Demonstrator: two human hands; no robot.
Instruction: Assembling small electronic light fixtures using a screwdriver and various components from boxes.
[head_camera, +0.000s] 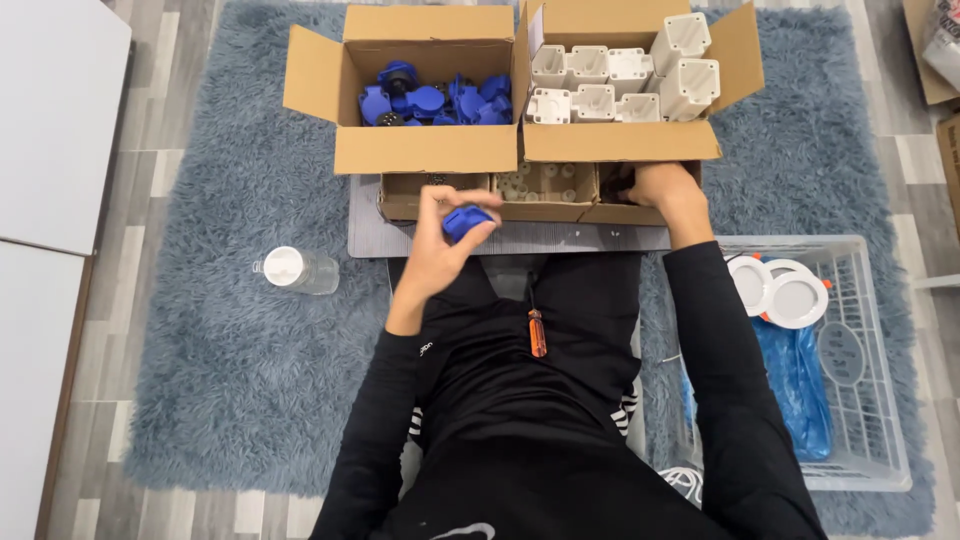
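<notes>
My left hand (437, 240) is closed around a small blue plastic part (466, 221), held up in front of my chest. My right hand (662, 187) reaches into the rightmost of three small open cardboard boxes (547, 192); its fingers are hidden inside. Behind these stand two large open cartons: the left carton (425, 150) holds several blue plastic parts (435, 100), the right carton (620, 142) holds several white plastic housings (620, 82). The small boxes rest on a grey board (520, 238) above my lap.
A capped plastic bottle (296, 269) lies on the shaggy blue-grey rug (230, 330) to the left. A white wire basket (850, 400) at right holds white round discs (785, 292) and a blue bag (800, 375). An orange-handled screwdriver (537, 332) lies on my lap. White panels (50, 120) lie far left.
</notes>
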